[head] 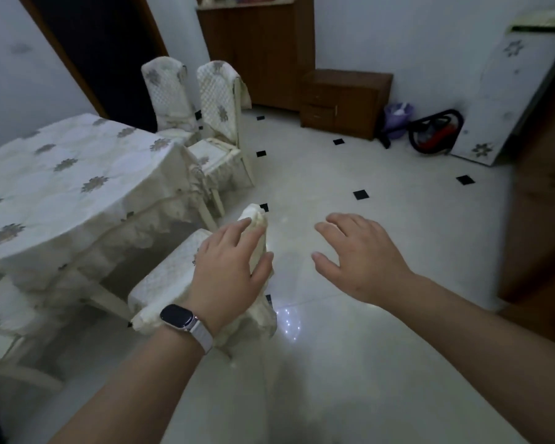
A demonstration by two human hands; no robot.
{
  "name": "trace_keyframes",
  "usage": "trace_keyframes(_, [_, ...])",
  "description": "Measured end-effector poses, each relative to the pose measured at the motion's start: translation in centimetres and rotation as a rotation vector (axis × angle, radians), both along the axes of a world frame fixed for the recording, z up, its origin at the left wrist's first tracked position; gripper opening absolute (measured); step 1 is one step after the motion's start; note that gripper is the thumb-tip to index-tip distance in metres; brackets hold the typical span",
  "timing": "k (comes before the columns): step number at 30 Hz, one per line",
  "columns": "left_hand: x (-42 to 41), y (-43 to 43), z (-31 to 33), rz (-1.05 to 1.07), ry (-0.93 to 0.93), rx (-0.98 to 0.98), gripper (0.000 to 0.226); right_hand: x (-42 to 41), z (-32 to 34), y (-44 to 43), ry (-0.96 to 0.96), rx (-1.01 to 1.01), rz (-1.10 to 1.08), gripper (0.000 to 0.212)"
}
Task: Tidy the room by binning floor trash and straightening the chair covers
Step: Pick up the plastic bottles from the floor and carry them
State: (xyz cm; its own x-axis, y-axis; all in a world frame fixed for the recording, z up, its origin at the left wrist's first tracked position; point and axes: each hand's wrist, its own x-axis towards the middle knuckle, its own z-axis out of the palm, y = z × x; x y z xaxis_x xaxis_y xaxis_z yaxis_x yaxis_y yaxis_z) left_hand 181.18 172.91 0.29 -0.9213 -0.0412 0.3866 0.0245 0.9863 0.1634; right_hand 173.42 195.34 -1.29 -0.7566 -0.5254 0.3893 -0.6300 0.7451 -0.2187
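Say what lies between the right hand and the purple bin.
In the head view, only bare floor with small black inset tiles separates right hand and purple bin.

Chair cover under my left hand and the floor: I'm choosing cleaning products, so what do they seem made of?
Chair cover: looks like cream quilted fabric, matte, with stitched diamond lines and a frilled hem; fibre can't be told.
Floor: probably glazed ceramic or polished stone tile, glossy; it mirrors light spots and carries small black inset squares.
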Motion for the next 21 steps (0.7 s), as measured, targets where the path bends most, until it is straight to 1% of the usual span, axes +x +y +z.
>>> trace_keyframes(5, [-5.0, 1.4, -0.6, -0.068, -0.006, 0.026, 0.049, -3.6, -0.6, 1.4, -0.011, -0.044, -0.093, 0.053])
trace_keyframes(10, [-12.0, 1.9, -2.2, -0.149, 0.009, 0.084, 0.049, -8.8, -1.1, 0.7, -0.059, 0.041, -0.141, 0.056])
trace_keyframes(15, [-21.3, -0.2, -4.2, -0.212, 0.011, 0.057, 0.048, -16.3, -1.7, 0.3, -0.042, 0.102, -0.207, 0.054])
trace_keyframes(21, [-31.0, -3.9, -4.6, -0.260, 0.010, 0.041, 0.046, -25.4, -1.0, -1.9, -0.062, 0.154, -0.245, 0.053])
